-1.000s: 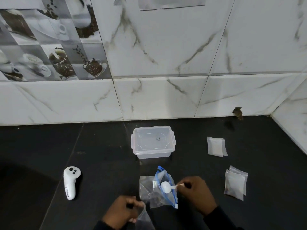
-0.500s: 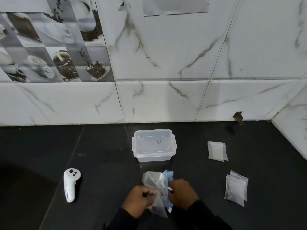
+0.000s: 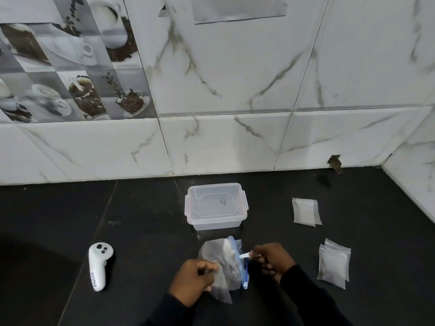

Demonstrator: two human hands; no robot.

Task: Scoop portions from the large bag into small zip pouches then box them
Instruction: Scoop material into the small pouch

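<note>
On the black counter, the large clear bag (image 3: 231,260) with a blue zip strip stands open in front of me. My left hand (image 3: 195,277) pinches a small clear pouch (image 3: 221,290) that overlaps the large bag. My right hand (image 3: 273,257) holds a white scoop (image 3: 244,255) by its handle, and the scoop's bowl is hidden inside the bag. Behind the bag sits the clear plastic box (image 3: 216,205) with its lid on.
A white handheld controller (image 3: 98,264) lies at the left. Two small pouches (image 3: 304,211) lie at the right, and more pouches (image 3: 333,263) lie nearer to me. The marble-tiled wall rises behind the box and at the far right.
My left hand has brought the small pouch up beside the large bag. The scoop, earlier lying across the bag's mouth, now reaches into the bag. The view has tilted up slightly.
</note>
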